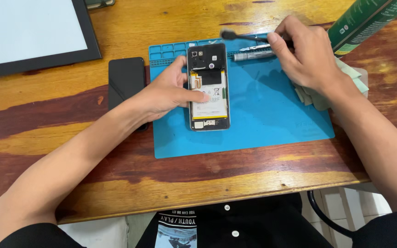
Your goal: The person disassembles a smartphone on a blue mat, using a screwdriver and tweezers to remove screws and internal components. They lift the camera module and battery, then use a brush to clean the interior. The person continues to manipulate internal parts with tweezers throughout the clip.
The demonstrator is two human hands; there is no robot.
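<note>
Black, slim and brush-tipped, a tool [244,36] is pinched in the right hand [306,55] above the top edge of an opened smartphone with bare battery [208,87]. The left hand [168,92] clasps the phone's left side, thumb across the battery, on a blue rubber mat [272,115]. Just left lies a black back cover [126,78]; a silver pen-shaped tool [252,55] and green can [368,20] crowd the right, with open mat below the right hand

Opened phone [208,87] lying on the work mat [272,124], towards its left side; left hand [171,92] resting on the phone's left edge; right hand [306,55] above the mat's far right corner, gripping a brush [240,36] reaching left past the phone's top; pen-shaped tool [253,55] beneath the brush; dark slab [126,80] left of the mat; framed panel [33,34] at far left; folded cloth [345,87] off the mat's right edge; can [368,20] behind it.
</note>
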